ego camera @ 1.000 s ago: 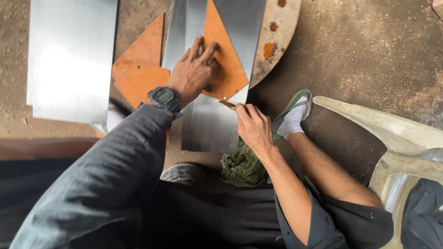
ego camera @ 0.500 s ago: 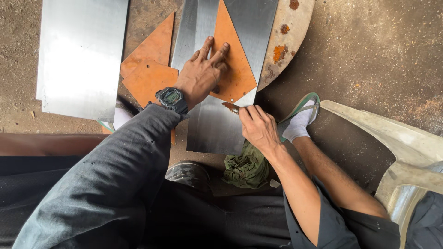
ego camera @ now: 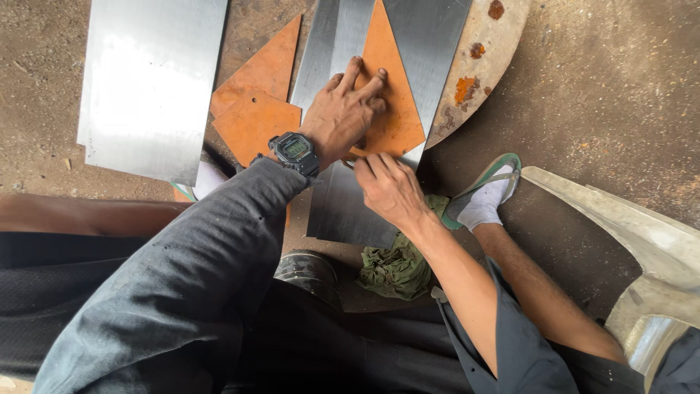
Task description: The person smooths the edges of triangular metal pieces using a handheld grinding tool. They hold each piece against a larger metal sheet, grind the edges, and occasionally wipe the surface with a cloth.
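The left hand (ego camera: 343, 113) is pressed flat, fingers spread, on an orange triangular template (ego camera: 390, 102) that lies on a grey metal sheet (ego camera: 426, 44). Just near of it, the right hand (ego camera: 390, 188) is closed around a thin tool whose tip meets the template's near edge. A green rag (ego camera: 397, 266) is seen below, and a second metal sheet (ego camera: 149, 84) lies far left on the floor (ego camera: 605, 87).

Bare brown ground (ego camera: 605, 80) is lying open on the right. A crumpled green rag (ego camera: 397, 266) and a white plastic chair (ego camera: 642, 241) are blocking the near side.

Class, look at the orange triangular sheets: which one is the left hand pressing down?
The tall orange triangular sheet lying on the grey metal strip, under the left hand; the other orange sheets lie untouched to its left.
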